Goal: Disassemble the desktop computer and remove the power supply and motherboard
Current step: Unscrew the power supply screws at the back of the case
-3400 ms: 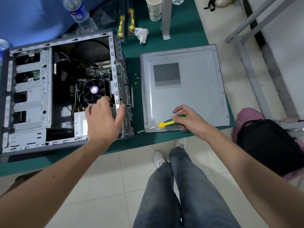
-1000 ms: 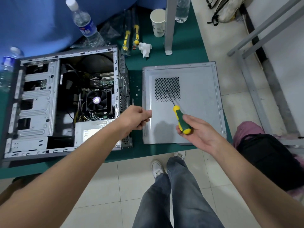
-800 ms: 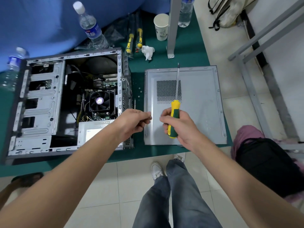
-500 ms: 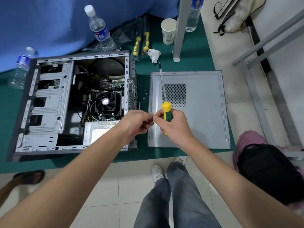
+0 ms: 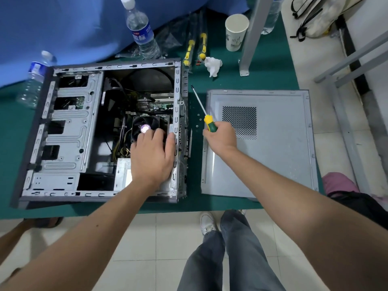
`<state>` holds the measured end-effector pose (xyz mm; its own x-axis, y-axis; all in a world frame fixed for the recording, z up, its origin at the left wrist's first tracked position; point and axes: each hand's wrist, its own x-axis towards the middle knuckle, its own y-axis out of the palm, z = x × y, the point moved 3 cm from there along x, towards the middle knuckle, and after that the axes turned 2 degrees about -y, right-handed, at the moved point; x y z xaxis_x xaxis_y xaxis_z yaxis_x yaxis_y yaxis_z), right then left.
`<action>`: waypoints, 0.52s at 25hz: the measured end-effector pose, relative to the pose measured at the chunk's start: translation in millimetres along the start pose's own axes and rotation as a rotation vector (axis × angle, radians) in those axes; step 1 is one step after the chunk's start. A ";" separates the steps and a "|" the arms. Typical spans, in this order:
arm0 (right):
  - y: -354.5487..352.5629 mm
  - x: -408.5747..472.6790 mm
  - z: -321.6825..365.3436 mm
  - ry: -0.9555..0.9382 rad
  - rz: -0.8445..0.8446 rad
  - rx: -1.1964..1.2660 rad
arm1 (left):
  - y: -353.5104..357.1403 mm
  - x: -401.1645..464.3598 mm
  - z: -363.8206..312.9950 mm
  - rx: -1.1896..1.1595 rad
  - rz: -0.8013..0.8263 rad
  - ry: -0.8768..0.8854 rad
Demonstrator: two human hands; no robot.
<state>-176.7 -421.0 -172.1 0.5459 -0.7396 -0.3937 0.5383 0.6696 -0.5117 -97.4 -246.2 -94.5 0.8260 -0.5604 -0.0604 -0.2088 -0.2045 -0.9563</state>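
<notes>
While lying on its side with the panel off, open grey steel desktop computer case (image 5: 69,131) on the green table mat (image 5: 12,131). Left hand (image 5: 152,157) flat inside, fingers straight and spread, palm down over the silver boxy power supply (image 5: 122,175) in the near corner, fingertips reaching the black CPU cooler fan (image 5: 144,127); nothing gripped. Green motherboard (image 5: 155,103) bolted in behind the fan, partly hidden by cables. Right hand (image 5: 220,136) fisted around the yellow-and-green-handled screwdriver (image 5: 206,117), shaft slanting up and away to the left, tip over the mat just beside the case's rear wall. Possibly a few loose screws (image 5: 198,120) on the mat by the shaft; too small to be sure. Flat grey vented side panel (image 5: 279,143) to the right, apart from the case. Beyond: clear plastic water bottle (image 5: 141,32), white paper cup (image 5: 236,32), crumpled white tissue (image 5: 213,65).
</notes>
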 end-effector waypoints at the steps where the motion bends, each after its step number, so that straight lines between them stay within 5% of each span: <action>1: 7.3 10.0 -0.2 0.014 -0.006 -0.033 | 0.3 0.8 1.0 -0.001 -0.005 -0.001; 9: 30.4 43.3 -3.5 0.093 -0.056 -0.176 | 4.2 3.1 2.7 0.008 0.022 0.013; 13: 16.7 15.8 -16.4 0.085 -0.024 0.155 | 3.5 2.0 3.1 -0.012 0.028 0.030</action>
<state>-169.6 -422.6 -199.4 0.4788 -0.7541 -0.4495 0.6465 0.6493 -0.4006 -94.8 -245.6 -98.8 0.8036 -0.5901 -0.0779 -0.2378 -0.1984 -0.9508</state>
